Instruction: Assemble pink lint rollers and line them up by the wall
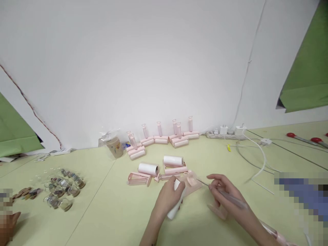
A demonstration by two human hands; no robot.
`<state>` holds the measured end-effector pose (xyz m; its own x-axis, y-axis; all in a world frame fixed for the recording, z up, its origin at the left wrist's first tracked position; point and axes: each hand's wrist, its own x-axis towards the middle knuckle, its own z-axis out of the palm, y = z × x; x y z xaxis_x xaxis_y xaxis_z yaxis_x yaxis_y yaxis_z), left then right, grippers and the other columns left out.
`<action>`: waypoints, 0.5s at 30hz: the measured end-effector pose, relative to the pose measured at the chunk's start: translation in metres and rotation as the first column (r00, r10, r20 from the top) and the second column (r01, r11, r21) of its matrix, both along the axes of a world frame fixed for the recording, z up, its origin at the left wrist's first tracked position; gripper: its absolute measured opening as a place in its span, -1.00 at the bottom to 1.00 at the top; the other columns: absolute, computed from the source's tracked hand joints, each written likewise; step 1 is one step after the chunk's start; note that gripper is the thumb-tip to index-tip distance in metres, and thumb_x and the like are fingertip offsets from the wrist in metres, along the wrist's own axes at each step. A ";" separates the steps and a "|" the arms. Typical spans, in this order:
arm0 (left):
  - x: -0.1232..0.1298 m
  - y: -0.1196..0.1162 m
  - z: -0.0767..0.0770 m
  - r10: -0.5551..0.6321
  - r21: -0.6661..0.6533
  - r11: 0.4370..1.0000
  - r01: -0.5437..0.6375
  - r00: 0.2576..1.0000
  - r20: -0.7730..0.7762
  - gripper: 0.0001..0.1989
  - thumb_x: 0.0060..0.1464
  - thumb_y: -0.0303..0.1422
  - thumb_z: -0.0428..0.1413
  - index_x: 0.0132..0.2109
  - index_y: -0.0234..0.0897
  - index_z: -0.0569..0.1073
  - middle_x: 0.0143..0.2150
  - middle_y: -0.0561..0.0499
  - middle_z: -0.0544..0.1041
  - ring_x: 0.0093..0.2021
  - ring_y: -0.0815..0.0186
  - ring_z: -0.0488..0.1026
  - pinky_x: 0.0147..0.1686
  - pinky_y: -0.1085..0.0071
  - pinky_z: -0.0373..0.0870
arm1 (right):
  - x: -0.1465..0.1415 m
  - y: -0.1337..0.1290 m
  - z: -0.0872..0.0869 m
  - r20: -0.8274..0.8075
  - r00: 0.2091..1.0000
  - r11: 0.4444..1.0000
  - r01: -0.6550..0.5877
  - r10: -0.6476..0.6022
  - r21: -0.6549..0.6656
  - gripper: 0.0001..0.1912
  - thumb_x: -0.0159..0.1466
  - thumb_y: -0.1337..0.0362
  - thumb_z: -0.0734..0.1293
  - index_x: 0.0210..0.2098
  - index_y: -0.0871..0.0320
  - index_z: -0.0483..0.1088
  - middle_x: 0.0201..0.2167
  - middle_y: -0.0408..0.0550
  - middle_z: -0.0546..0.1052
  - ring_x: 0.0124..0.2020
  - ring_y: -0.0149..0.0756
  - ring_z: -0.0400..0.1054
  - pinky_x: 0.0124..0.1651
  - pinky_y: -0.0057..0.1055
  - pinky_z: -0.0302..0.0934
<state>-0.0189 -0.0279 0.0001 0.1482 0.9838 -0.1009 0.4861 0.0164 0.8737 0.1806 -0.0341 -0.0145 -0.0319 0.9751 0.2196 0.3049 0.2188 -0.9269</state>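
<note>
My left hand is closed around a white lint roller roll, which tilts over the table. In my right hand is a screwdriver with a clear handle, its thin shaft pointing left. Below the right fingers is a blurred pink part; I cannot tell whether it is held. Between my hands and a little farther off lies a pale pink flat piece. Beyond the left hand are a white roll, a pink frame and another roll by a pink holder.
Several pink lint rollers stand along the wall, beside a bagged cup. Small glass jars cluster left, near another person's hand. A power strip, white cable and red-handled tools are right.
</note>
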 end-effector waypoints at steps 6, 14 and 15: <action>0.011 0.009 0.026 -0.019 0.207 0.978 0.030 0.998 -0.052 -0.78 -0.04 -0.32 0.00 -0.18 -0.17 0.24 -0.33 0.03 0.43 -0.37 0.24 0.42 -0.41 0.41 0.32 | 0.010 0.004 0.053 -0.143 0.985 0.994 -0.100 0.092 -0.052 -0.68 0.13 -0.03 0.25 -0.39 0.09 0.41 -0.32 -0.02 0.52 -0.22 -0.12 0.39 -0.21 -0.34 0.24; 0.037 0.029 0.039 -0.171 0.351 0.919 0.177 0.984 -0.047 -0.68 -0.04 -0.29 0.02 -0.10 -0.17 0.17 -0.24 0.05 0.40 -0.28 0.26 0.38 -0.31 0.40 0.28 | -0.009 0.046 0.087 -0.059 0.996 0.985 -0.063 0.073 0.159 -0.57 0.16 -0.08 0.19 -0.61 0.12 0.29 -0.62 -0.19 0.34 -0.52 -0.34 0.24 -0.40 -0.40 0.14; 0.039 0.031 0.037 -0.181 0.356 0.917 0.182 0.983 -0.037 -0.66 -0.02 -0.29 0.01 -0.08 -0.18 0.14 -0.25 0.05 0.38 -0.29 0.26 0.38 -0.32 0.40 0.29 | -0.013 0.051 0.087 -0.045 0.995 0.984 -0.078 0.086 0.159 -0.59 0.11 -0.09 0.25 -0.62 0.12 0.27 -0.64 -0.22 0.30 -0.55 -0.37 0.21 -0.46 -0.44 0.11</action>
<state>0.0197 0.0026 0.0371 0.3274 0.9110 0.2506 0.4539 -0.3843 0.8039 0.1679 0.0168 0.0722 -0.0949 0.9228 0.3735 0.2328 0.3854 -0.8929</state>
